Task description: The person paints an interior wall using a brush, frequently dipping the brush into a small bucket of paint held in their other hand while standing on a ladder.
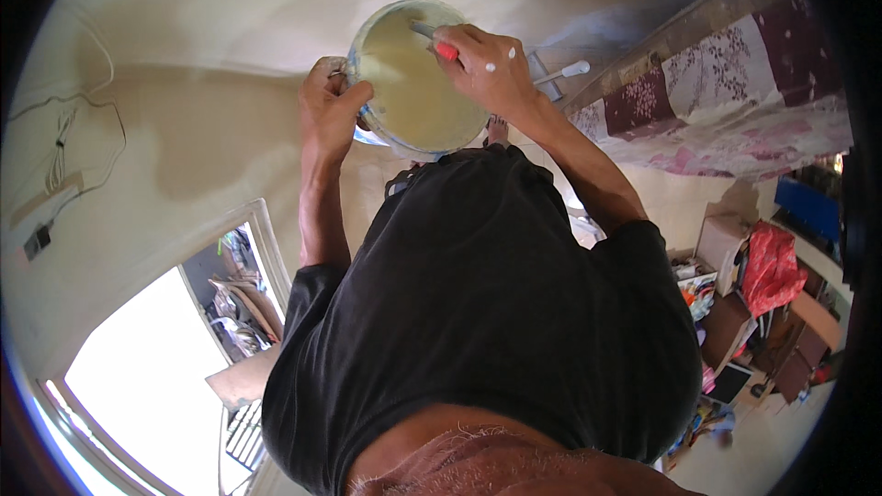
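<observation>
In front of my body, a round bucket has its open top turned toward me, its inside coated or filled with a pale yellowish material. My left hand is closed on the bucket's left rim, the thumb near its inner edge. Over the opening's right side, my right hand is wrapped round a red-ended putty knife. Its grey blade points to the upper left, near the bucket's inner wall. White spots mark the back of the right hand.
A white-handled tool with a grey frame lies beyond my right wrist. Patterned maroon and white cloth covers something at right. Cables run along the left wall, above a bright opening. Boxes and a red bag crowd the lower right.
</observation>
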{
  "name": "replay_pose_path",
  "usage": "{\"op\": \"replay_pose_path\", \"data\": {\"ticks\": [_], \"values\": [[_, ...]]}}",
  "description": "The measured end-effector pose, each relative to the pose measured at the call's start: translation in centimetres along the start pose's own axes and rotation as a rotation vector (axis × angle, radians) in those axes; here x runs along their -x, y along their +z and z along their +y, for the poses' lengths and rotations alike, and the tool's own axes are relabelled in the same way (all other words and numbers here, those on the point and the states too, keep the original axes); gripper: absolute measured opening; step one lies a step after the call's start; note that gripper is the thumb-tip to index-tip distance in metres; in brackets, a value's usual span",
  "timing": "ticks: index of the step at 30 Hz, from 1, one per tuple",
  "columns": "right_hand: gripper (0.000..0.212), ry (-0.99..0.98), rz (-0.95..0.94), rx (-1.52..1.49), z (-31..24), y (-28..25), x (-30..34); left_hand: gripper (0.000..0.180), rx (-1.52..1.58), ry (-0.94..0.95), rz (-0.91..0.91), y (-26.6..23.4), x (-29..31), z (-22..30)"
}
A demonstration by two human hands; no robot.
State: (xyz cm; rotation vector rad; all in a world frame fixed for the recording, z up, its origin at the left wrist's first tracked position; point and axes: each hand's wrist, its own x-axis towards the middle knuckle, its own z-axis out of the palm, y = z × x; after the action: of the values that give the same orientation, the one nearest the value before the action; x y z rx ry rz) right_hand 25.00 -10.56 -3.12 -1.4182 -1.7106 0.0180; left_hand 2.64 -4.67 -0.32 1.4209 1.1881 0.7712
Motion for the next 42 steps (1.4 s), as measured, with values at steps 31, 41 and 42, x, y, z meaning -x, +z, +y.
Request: {"op": "replay_pose_path", "data": {"ticks": [31, 41, 42], "values": [[0.017, 0.218, 0.799, -0.881, 4.7, -9.8, -10.0, 0.021, -0.068, -0.051, 0.137, -1.3, -0.1, -2.6], [0.020, 0.150, 0.871, -1.066, 6.2, -9.1, -14.2, 0.028, -0.025, -0.059, 0.255, -3.2, 1.3, -4.8], [0.019, 0.141, 0.859, -1.073, 6.2, -8.6, -14.7, 0.027, -0.019, -0.059, 0.262, -3.5, 1.3, -5.3]]}}
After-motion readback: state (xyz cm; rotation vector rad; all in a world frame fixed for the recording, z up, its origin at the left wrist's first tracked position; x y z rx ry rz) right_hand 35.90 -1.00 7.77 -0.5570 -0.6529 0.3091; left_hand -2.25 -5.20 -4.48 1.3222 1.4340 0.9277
